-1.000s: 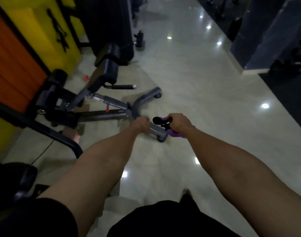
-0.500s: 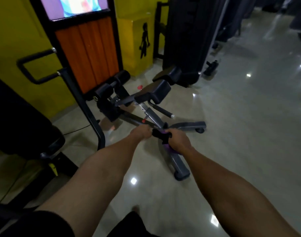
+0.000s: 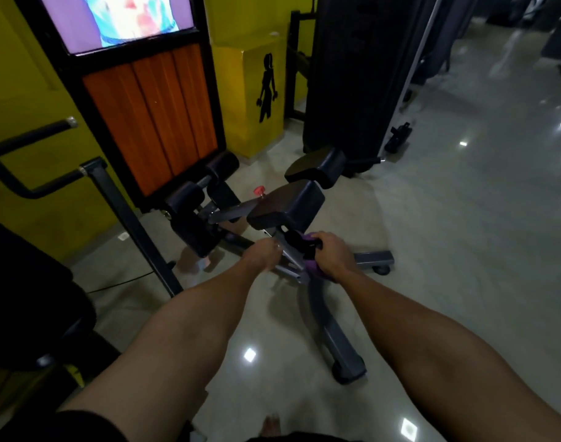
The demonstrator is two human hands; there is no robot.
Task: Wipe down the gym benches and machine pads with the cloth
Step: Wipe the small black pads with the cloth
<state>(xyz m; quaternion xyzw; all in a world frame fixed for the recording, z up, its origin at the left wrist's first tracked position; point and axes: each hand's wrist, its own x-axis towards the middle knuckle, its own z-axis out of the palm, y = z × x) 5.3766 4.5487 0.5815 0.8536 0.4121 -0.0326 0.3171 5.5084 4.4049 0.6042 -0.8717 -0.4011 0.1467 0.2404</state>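
Observation:
A low bench with two black pads, the nearer pad and the farther pad, stands on a grey frame straight ahead. Black roller pads sit at its left end. My right hand is closed on a purple cloth and a small black object, just in front of the nearer pad. My left hand is a fist right beside it, blurred; I see nothing in it. Both hands hover over the frame, short of the pads.
A black padded seat and a bent handle bar stand at the left. Behind the bench are an orange panel under a screen, a yellow box and a tall black machine. Glossy tile floor stretches to the right.
My view has swung left and come closer to the bench, so the pads now lie just beyond my hands. Both hands have stayed together, the right still holding the cloth.

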